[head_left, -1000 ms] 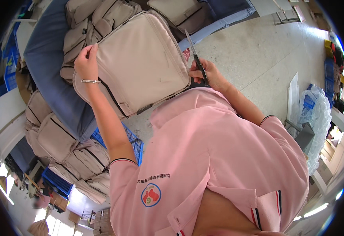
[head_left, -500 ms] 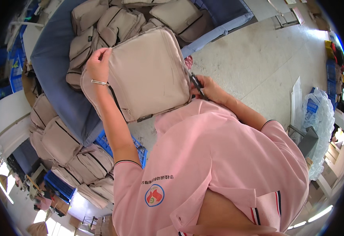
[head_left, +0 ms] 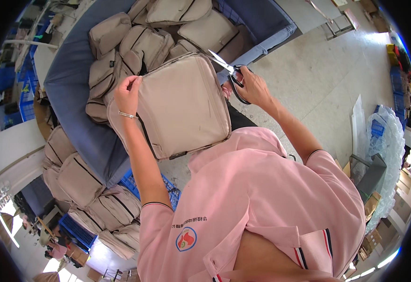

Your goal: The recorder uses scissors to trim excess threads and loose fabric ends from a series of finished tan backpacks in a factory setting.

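A beige fabric bag with dark zip edging lies tilted in front of me, its broad flat side up. My left hand pinches the bag's upper left edge between thumb and fingers. In my right hand is a pair of scissors with black handles. Their blades are parted and point up and left, close to the bag's upper right corner. Whether the blades touch the fabric I cannot tell.
Beyond the bag stands a blue-lined bin holding several similar beige bags. More beige bags are piled at the left, near a blue plastic crate. Clear plastic wrap stands at the right on the grey floor.
My right hand has moved up from the bag's lower right side to its upper right corner, and the scissors now show with blades apart. The bag sits slightly lower in view.
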Motion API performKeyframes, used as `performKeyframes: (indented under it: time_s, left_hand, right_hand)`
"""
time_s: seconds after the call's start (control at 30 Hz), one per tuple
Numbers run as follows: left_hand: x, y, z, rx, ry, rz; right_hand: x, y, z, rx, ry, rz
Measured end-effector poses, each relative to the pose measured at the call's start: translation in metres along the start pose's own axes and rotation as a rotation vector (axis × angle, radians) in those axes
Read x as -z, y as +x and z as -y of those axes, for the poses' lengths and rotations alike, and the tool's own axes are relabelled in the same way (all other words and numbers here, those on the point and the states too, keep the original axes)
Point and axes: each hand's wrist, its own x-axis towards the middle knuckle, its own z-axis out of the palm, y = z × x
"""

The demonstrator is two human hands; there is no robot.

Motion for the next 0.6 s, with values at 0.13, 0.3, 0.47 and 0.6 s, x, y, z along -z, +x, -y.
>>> performKeyframes:
  time_s: [0.13, 0.3, 0.47, 0.6]
  left_hand:
    - [-0.004, -0.002, -0.005, 0.015, -0.040, 0.009]
    - [-0.002, -0.005, -0.005, 0.011, -0.031, 0.022]
    - [-0.004, -0.004, -0.005, 0.009, -0.046, 0.036]
    - [-0.005, -0.003, -0.002, 0.013, -0.036, 0.042]
  right_hand:
    - [0.011, 0.032, -0.001, 0.017, -0.077, 0.179]
    - [0.016, 0.051, 0.001, 0.094, -0.089, 0.262]
    - [0.026, 0.066, -0.008, 0.203, -0.037, 0.342]
    - [0.038, 0.081, -0.011, 0.256, -0.025, 0.487]
